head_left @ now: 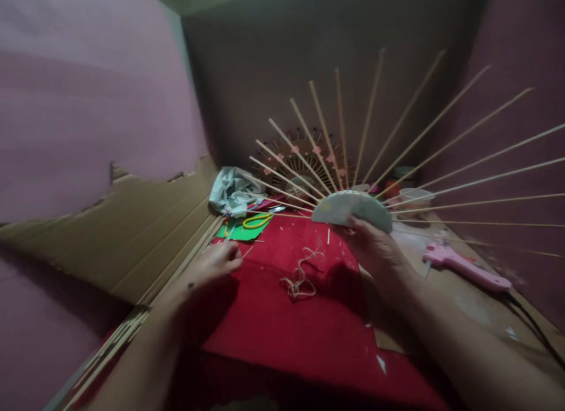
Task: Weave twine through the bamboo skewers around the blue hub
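My right hand grips the flat lower edge of a pale half-disc and holds it above the table. Thin wooden sticks radiate from its curved rim like an open fan. To the left, my left hand is closed, apart from the fan. A thin sliver of stick shows by its fingertips; I cannot tell whether it is held. Between and below my hands, a tangled pale string lies on the red cloth.
A pink glue gun with a black cord lies on cardboard at the right, near a clear tub. Behind stands a decorated stick fan. Yellow-handled scissors rest on green paper, beside pale crumpled fabric. Cardboard lines the left wall.
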`<state>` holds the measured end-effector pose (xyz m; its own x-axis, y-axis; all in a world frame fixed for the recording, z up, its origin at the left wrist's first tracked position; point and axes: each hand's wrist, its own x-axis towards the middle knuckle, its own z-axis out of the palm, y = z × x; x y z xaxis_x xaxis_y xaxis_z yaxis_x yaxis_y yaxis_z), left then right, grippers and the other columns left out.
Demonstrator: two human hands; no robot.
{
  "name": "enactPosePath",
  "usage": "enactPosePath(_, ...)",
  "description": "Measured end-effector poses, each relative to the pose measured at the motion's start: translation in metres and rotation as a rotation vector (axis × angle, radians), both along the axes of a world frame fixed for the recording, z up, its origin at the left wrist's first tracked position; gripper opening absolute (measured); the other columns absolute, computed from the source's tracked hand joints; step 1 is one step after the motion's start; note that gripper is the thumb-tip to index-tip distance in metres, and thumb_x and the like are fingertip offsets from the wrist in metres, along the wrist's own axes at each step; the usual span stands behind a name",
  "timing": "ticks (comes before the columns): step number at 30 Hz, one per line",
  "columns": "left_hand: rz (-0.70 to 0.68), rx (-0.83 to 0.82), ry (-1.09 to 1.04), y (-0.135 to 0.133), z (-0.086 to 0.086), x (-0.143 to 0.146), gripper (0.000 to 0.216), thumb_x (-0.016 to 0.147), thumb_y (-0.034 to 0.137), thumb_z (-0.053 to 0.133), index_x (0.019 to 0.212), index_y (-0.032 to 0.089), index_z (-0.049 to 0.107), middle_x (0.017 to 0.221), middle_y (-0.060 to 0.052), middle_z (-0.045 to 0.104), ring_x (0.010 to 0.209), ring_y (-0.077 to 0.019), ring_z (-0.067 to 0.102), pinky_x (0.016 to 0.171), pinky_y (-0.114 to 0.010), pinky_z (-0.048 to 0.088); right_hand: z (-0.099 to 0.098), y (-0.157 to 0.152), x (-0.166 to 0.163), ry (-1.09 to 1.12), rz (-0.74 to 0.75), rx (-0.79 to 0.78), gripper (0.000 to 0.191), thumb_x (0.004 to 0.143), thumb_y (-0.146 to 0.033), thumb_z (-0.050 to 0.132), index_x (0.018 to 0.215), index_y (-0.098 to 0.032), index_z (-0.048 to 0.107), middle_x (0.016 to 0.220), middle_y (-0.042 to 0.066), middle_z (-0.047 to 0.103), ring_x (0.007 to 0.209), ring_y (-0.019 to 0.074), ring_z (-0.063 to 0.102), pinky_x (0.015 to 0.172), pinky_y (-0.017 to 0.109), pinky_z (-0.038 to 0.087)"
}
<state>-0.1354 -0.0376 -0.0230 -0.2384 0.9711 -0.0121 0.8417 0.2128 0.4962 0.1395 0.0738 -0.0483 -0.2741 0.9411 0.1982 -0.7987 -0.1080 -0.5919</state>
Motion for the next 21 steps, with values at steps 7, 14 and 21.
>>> enactPosePath(7, -0.267, 0.600, -0.539, -0.010, 0.056, 0.083, 0.010, 0.075, 0.028, 0.060, 0.081, 0.021, 0.065, 0.054, 0.000, 0.056, 0.043, -0.0106, 0.046, 0.041, -0.022, 0.036, -0.004, -0.008, -0.008, -0.037, 0.016, 0.036, 0.025, 0.064, -0.014, 0.071, 0.087, -0.019, 0.066, 0.083, -0.001, 0.069, 0.079, 0.0159, 0.062, 0.073, 0.034, 0.054)
enactPosePath(14, -0.711, 0.902, 0.293, 0.035, 0.087, 0.138, 0.020, 0.083, 0.020, 0.051, 0.093, 0.025, 0.068, 0.077, -0.004, 0.065, 0.074, -0.0178, 0.049, 0.067, -0.032, 0.039, -0.002, -0.014, -0.004, -0.059, 0.087, 0.107, 0.030, 0.070, -0.021, 0.067, 0.100, -0.021, 0.065, 0.098, 0.002, 0.067, 0.092, 0.0180, 0.060, 0.076, 0.035, 0.053)
enactPosePath(21, -0.841, 0.874, 0.525, 0.056, 0.081, 0.145, 0.018, 0.087, 0.025, 0.046, 0.085, 0.018, 0.062, 0.076, -0.005, 0.062, 0.075, -0.0179, 0.047, 0.071, -0.033, 0.037, -0.003, -0.017, -0.005, -0.155, 0.069, 0.246, 0.029, 0.073, -0.025, 0.065, 0.102, -0.021, 0.064, 0.098, 0.001, 0.066, 0.092, 0.0177, 0.060, 0.082, 0.038, 0.051)
